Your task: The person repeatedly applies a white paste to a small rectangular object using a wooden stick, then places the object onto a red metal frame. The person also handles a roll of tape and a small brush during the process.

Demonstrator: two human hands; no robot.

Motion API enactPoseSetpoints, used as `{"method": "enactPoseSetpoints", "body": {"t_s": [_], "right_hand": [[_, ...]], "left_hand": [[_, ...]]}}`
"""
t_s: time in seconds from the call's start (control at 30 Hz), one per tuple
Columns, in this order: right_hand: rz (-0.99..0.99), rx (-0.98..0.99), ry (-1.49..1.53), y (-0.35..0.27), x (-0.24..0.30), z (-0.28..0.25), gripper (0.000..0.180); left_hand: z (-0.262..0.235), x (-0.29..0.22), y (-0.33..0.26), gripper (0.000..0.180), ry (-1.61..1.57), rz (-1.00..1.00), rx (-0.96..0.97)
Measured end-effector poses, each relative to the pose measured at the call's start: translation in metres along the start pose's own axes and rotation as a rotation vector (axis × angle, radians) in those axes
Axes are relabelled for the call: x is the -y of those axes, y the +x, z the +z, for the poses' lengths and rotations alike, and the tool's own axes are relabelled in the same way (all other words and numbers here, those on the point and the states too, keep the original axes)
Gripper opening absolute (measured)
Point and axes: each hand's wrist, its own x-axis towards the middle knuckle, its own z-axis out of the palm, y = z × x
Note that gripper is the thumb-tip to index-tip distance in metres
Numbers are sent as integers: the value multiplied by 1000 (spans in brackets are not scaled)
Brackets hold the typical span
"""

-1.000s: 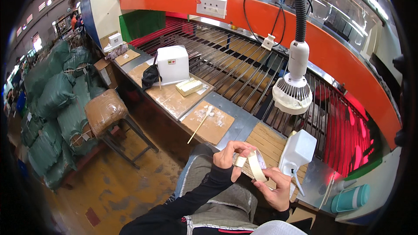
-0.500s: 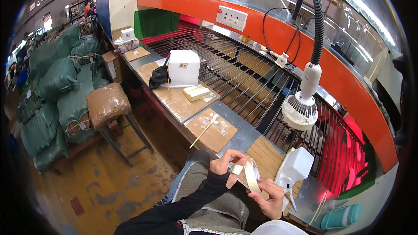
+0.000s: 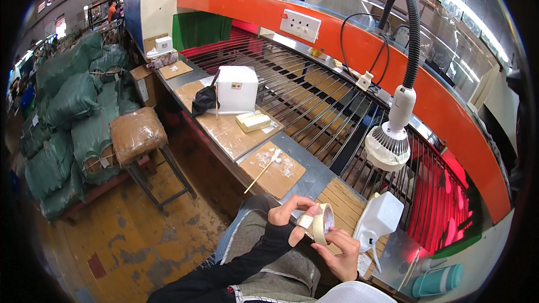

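Note:
A roll of cream masking tape is held upright between my two hands, over my lap at the table's near edge. My right hand grips its lower right side between thumb and fingers. On the other side, my left hand has its fingertips closed at the roll's upper left edge. A band of the same pale tape is wrapped round a digit of that hand. Whether a loose tape end lies between the left fingertips cannot be made out.
Cardboard sheets cover the metal table, with a stick on one. A white container stands farther left. To the right are a white bottle-like container, a lamp and a teal cup. A rod rack runs behind.
The tape roll has turned, so more of its round opening shows. My right hand has shifted slightly to the left, while my left hand stays nearly in place.

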Motion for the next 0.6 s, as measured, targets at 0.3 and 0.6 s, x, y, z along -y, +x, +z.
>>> {"method": "enactPoseSetpoints", "body": {"t_s": [0.3,0.6], "right_hand": [[54,-90,-58,-7,9,1,30],[171,-171,-81,-31,20,-2,31]], "left_hand": [[4,0,-6,22,8,1,21],[9,-11,-13,44,10,17,186]]}}
